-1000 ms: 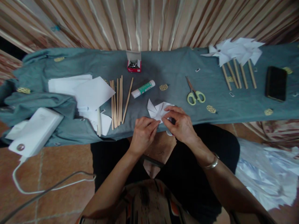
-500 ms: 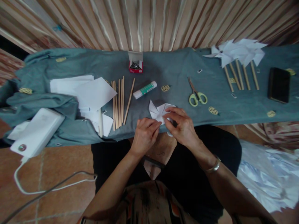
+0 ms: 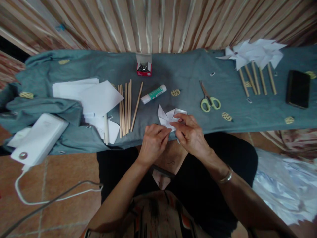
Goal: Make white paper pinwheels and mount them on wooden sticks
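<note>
Between the hands, the left hand [image 3: 154,140] pinches the white paper pinwheel [image 3: 169,116] at 6 o'clock; the right hand's [image 3: 193,135] fingers bend over 3 o'clock, their grip I cannot tell. Probably light, easily creased: hold folded edges. Beyond, at 11 o'clock, 1 open red box [image 3: 143,74] holds shiny metal bits [image 3: 143,68].

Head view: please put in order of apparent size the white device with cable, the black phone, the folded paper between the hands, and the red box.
1. White device
2. Black phone and folded paper: unsure, because the right hand covers part of the paper
3. Red box
</note>
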The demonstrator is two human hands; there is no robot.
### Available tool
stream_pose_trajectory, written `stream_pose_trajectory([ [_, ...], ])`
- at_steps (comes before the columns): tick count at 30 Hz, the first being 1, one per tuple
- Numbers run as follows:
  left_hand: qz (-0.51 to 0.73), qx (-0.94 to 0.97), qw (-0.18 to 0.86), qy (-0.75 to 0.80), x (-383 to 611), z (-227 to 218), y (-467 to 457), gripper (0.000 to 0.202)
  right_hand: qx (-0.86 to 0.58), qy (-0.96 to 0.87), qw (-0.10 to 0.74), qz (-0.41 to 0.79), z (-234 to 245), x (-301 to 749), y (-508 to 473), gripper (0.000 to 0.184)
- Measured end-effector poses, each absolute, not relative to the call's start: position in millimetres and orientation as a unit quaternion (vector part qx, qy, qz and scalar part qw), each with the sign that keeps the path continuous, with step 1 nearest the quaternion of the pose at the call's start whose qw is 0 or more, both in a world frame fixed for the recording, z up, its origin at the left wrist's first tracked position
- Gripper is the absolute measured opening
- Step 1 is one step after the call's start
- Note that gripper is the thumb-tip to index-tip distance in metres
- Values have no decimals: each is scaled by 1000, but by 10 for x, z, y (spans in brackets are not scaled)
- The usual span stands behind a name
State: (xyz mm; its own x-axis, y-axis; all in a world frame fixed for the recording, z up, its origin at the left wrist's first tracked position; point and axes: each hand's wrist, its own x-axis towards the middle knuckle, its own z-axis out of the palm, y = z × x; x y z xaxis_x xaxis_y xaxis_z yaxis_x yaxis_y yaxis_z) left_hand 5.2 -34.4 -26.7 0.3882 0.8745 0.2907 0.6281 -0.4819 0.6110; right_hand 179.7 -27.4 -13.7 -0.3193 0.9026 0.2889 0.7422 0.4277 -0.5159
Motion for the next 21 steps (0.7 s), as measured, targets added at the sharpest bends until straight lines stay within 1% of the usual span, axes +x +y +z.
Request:
stream_pose_trajectory([
  [3, 299, 810, 206, 461, 51, -265, -341, 21, -517, -803, 263, 138, -138, 1787, -284, 31],
  [7, 292, 811, 199, 466, 57, -250, -342, 21, -532, -805, 221, 142, -132, 1741, -332, 33],
  [12, 286, 812, 186, 473, 63, -244, -351, 19, -532, -821, 181, 101, -161, 1676, -405, 34],
  [16, 275, 818, 173, 475, 59, -255, -352, 19, -529, -830, 165, 68, -190, 1636, -420, 32],
  [21, 253, 824, 170, 478, 56, -250, -349, 20, -514, -842, 159, 50, -205, 1586, -445, 33],
])
